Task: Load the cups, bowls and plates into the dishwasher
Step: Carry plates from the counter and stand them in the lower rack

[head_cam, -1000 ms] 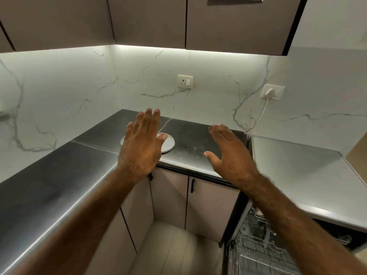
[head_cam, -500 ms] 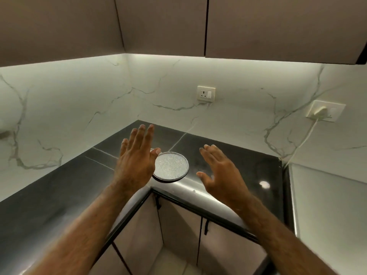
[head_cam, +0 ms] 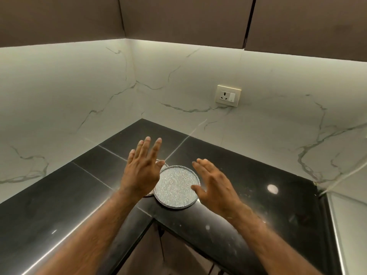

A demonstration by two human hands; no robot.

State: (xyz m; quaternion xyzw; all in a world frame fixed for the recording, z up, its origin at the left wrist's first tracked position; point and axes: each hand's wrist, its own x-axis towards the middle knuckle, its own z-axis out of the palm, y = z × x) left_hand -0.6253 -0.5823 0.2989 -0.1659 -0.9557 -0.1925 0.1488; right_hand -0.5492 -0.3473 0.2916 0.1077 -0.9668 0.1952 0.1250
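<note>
Hovering above the black countertop (head_cam: pixel 248 175), both hands are empty. The left hand (head_cam: pixel 142 171) has its fingers straight and close together, and the right hand (head_cam: pixel 213 185) has its fingers straight and slightly fanned with the thumb held out. The speckled grey plate (head_cam: pixel 176 186) lies flat on the countertop near the inner corner of the front edge, between the two hands. The right thumb sits over its right rim (contact cannot be confirmed from this view). A second rim (head_cam: pixel 148 194) shows just beside the plate, mostly hidden behind the left hand; whether it is another plate cannot be told. The dishwasher is not in view. Assessment: the plate looks rigid, shallow and low-rimmed, probably ceramic or stoneware, so moderately heavy for its size and liable to chip or break if dropped. The glossy counter gives little room to get fingertips beneath it. Recommended hold: opposite points of the raised rim, thumb on top and fingers hooked under the edge, or slide it toward the counter edge to expose the underside. A wall socket (head_cam: pixel 228 95) is well apart.
</note>
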